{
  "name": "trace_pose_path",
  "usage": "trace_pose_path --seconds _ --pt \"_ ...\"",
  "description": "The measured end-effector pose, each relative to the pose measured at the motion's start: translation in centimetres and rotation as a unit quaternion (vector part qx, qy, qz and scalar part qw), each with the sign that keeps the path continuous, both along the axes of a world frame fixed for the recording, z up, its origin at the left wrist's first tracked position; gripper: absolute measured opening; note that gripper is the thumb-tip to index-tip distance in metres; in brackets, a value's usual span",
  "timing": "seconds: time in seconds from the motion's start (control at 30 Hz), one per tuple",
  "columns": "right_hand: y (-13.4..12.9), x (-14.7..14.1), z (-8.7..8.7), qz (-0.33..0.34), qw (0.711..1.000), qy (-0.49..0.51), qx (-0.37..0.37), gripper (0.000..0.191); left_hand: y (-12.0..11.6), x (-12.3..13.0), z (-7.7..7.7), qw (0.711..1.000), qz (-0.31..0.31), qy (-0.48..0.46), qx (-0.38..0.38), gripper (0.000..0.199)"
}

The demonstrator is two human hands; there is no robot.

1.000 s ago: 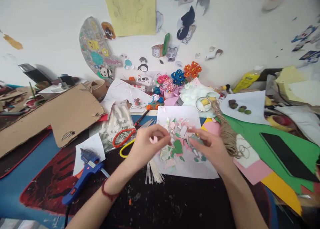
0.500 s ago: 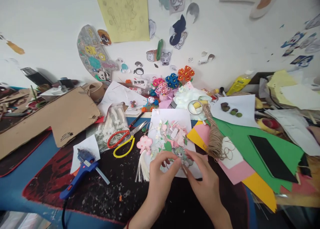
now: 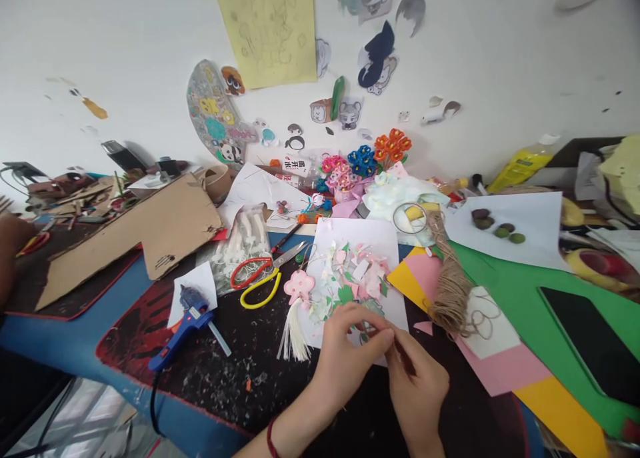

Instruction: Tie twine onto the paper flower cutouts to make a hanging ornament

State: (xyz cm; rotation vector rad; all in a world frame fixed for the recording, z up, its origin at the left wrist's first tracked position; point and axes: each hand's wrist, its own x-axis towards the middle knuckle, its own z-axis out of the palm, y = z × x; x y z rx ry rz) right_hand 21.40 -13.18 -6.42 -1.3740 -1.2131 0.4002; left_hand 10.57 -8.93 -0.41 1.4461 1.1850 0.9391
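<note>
My left hand (image 3: 350, 345) and my right hand (image 3: 417, 371) meet over the lower edge of a white paper sheet (image 3: 320, 235). Fingers of both hands are pinched together, and what lies between the fingertips is too small or hidden to name. Pink, green and white paper scraps (image 3: 350, 275) cover the sheet beyond them. Part of a greenish printed figure shows just behind my fingers. Left of the scraps lies a pink flower charm (image 3: 300, 286) with a white tassel (image 3: 295, 335).
Red and yellow scissors (image 3: 263, 288) and a blue glue gun (image 3: 185, 328) lie left. On the right are twine (image 3: 450, 291), coloured sheets (image 3: 505, 371) and a black phone (image 3: 590, 338). Cardboard (image 3: 185, 211) stands back left. Another person's hand (image 3: 15, 238) shows at the left edge.
The view has swung left. My hands have come together, with my right hand's fingers drawn in, and now hide more of the greenish figure. Another person's hand has appeared at the left edge.
</note>
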Motion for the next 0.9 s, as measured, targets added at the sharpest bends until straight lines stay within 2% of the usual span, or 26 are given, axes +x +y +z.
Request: trace_pose_path --seconds 0.1,0.17,0.2,0.23,0.27,0.33,0.4,0.53,0.63,0.73,0.9 --pt "0.0 0.2 0.0 -0.012 1.000 0.015 -0.016 0.017 0.4 -0.6 0.2 0.994 -0.026 0.089 0.064 0.006" --pt "0.0 0.5 0.1 -0.003 0.997 0.056 -0.061 0.018 1.7 -1.7 0.5 0.974 -0.036 0.188 0.123 0.002" --pt "0.0 0.6 0.2 0.007 0.993 0.085 -0.087 0.020 2.6 -2.4 0.6 0.952 -0.030 0.262 0.158 0.006" --pt "0.1 0.7 0.3 0.020 0.987 0.117 -0.110 0.023 3.9 -3.3 0.7 0.915 -0.002 0.355 0.193 0.011" --pt "0.1 0.9 0.4 0.033 0.980 0.148 -0.127 0.025 5.3 -4.1 0.7 0.897 0.021 0.391 0.205 0.014" --pt "0.2 1.1 0.7 0.050 0.968 0.197 -0.145 0.026 8.3 -5.8 0.5 0.870 0.043 0.439 0.221 0.016" --pt "0.2 1.3 1.1 0.057 0.962 0.219 -0.154 0.028 10.9 -6.9 -0.1 0.843 0.031 0.484 0.233 0.009" --pt "0.0 1.6 1.5 0.058 0.962 0.200 -0.176 0.033 13.3 -7.6 -1.9 0.805 -0.001 0.540 0.246 0.005" --pt "-0.1 1.8 1.6 0.064 0.964 0.176 -0.190 0.037 13.6 -7.6 -3.1 0.791 -0.010 0.558 0.252 0.011" --pt "-0.2 2.2 1.7 0.067 0.967 0.161 -0.187 0.038 13.9 -7.6 -3.6 0.792 -0.018 0.553 0.260 0.025" --pt "-0.1 3.1 2.5 0.058 0.974 0.137 -0.174 0.035 15.0 -7.6 -2.3 0.821 0.013 0.490 0.291 0.016"
